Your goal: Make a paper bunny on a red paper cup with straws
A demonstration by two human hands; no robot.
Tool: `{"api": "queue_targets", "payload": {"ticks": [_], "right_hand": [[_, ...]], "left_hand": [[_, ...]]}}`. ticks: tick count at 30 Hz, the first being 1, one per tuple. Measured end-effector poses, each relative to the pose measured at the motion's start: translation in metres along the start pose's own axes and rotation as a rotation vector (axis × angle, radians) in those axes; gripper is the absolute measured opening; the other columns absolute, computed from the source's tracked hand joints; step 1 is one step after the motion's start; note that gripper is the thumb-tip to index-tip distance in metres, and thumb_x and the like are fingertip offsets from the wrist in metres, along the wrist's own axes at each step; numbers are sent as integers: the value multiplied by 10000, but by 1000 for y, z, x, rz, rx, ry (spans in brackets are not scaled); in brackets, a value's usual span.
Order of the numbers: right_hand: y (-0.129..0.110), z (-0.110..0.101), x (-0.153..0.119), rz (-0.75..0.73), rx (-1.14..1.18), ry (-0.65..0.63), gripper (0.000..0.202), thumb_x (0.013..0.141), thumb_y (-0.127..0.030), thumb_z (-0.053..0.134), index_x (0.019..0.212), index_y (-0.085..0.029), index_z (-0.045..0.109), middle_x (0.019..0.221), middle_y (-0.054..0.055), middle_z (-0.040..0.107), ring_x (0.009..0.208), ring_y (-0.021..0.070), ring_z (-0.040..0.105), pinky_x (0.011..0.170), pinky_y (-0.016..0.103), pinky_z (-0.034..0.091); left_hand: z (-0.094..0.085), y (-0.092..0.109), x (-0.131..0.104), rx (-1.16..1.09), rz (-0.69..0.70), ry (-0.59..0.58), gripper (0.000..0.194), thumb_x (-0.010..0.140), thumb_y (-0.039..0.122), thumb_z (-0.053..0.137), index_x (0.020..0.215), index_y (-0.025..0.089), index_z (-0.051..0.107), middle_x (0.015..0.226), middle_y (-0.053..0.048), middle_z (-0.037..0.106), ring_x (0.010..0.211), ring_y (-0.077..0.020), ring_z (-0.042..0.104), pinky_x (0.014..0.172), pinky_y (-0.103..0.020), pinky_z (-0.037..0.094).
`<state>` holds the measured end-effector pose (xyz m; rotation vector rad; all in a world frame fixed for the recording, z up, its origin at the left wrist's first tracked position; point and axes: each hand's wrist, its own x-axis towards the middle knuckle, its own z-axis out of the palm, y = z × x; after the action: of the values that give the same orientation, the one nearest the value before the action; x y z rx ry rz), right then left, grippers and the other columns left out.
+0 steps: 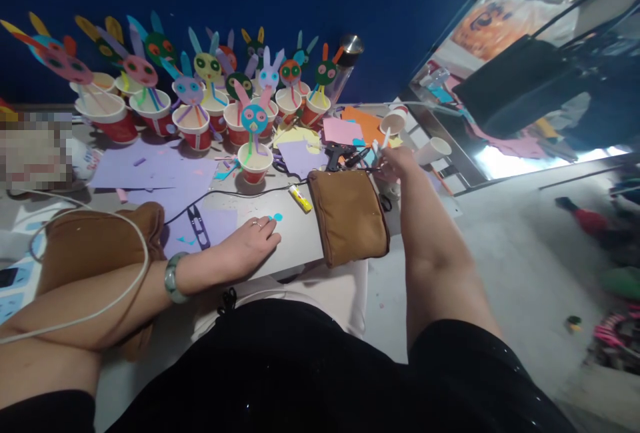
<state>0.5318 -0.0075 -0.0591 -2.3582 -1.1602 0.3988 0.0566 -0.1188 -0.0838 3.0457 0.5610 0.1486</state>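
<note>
My left hand (253, 243) rests on the table near its front edge, fingers bent and close together at small blue paper discs (276, 217). Whether it grips one is hidden. My right hand (395, 163) is stretched out past the brown cushion (350, 216), fingers closed around a thin white item (386, 138) that I cannot make out. Beside that hand lie a black glue gun (337, 155) and a white cup on its side (434, 150). A yellow glue stick (300, 199) lies between my hands. Black snips (199, 226) lie left of my left hand.
Several paper cups with rabbit-faced figures stand at the back, one (255, 163) nearer me. Purple sheets (140, 165), pink paper (343, 131) and orange paper (367, 127) cover parts of the table. A white cable (145, 266) loops over my left arm. A bottle (345, 73) stands behind.
</note>
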Motion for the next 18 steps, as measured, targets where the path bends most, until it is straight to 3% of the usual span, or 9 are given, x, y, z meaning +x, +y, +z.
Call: {"api": "queue_targets", "payload": {"ticks": [5,9,14,18], "right_hand": [[6,-11,-11,-23,129,28,159,879,-276,595,753,-183,621,655,19,613,631,152,582,699,347,557],[16,-9,-20,-232,242,49,94,855,-272,633,786,-212,609,718,-2,649,710,148,599,829,339,547],[23,-2,-32,-410,280,-42,98,836,-301,649,808,-235,583,716,-6,642,671,163,601,728,341,539],[18,-1,-42,-495,239,-23,111,833,-334,645,838,-243,582,772,2,676,712,172,623,735,341,524]], "left_hand": [[0,0,0,-17,-2,-9,183,881,31,528,1002,87,653,1219,-253,658,1107,-332,645,931,-473,555],[-1,0,1,-21,1,-15,182,890,44,527,1004,84,663,1227,-261,661,1102,-337,651,939,-482,557],[-3,-1,3,-23,-2,-26,170,901,54,522,980,92,668,1202,-246,672,1082,-320,653,934,-481,562],[-4,-1,3,-21,0,-34,163,901,59,528,975,93,668,1179,-233,679,1076,-316,651,931,-477,564]]}}
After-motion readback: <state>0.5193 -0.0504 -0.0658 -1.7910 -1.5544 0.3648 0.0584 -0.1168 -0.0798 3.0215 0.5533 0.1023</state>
